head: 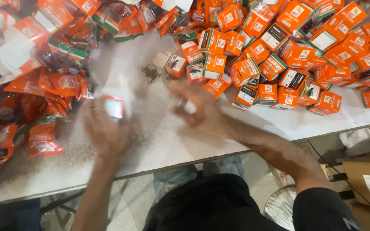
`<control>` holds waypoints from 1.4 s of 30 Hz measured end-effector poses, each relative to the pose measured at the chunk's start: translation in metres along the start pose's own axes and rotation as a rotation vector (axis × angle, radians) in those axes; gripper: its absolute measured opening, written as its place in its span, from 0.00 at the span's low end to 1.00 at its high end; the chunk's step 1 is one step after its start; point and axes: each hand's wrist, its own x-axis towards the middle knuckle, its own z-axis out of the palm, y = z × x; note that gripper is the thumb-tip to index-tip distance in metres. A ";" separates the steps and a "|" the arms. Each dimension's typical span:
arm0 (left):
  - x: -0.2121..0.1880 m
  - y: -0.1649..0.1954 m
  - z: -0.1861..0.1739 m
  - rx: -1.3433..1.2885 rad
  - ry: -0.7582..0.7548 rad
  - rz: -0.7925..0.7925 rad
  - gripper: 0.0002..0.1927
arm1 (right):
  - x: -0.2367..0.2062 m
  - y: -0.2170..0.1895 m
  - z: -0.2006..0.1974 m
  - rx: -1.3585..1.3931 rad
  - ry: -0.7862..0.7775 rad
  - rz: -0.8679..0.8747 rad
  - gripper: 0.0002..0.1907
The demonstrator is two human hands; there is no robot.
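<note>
1. Far left, a heap of orange foil pouches (43, 139) lies crumpled along the edge of the white surface (159, 141), with flattened orange cartons (18, 47) stacked behind them.
2. My left hand (103, 130) is over the surface just beside the pouches, badly blurred; a small box (114, 107) shows at my fingertips, and I seem to have my fingers around it, though I cannot tell how tight the grip is.
3. Centre, dark powder (150, 73) is scattered on the bare patch of surface between my two hands.
4. My right hand (198, 109) hovers over the surface, fingers curled in and loosely apart; it is blurred too, and I cannot tell if anything is pinched in it.
5. Right and behind, a big pile of small orange boxes (279, 64) covers the surface, the nearest ones just beyond my right fingers.
6. Far right, below the surface edge, a brown cardboard carton (367, 182) sits on the floor.
</note>
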 end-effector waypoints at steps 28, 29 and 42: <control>0.020 0.055 -0.005 -0.852 0.162 0.571 0.23 | 0.002 0.023 0.017 0.145 0.064 -0.025 0.32; 0.020 0.057 -0.004 -0.868 0.121 0.681 0.23 | 0.002 0.023 0.016 0.122 0.063 -0.041 0.32; 0.042 0.075 -0.013 -0.546 -0.207 0.357 0.09 | -0.001 0.019 0.020 0.138 0.092 -0.067 0.33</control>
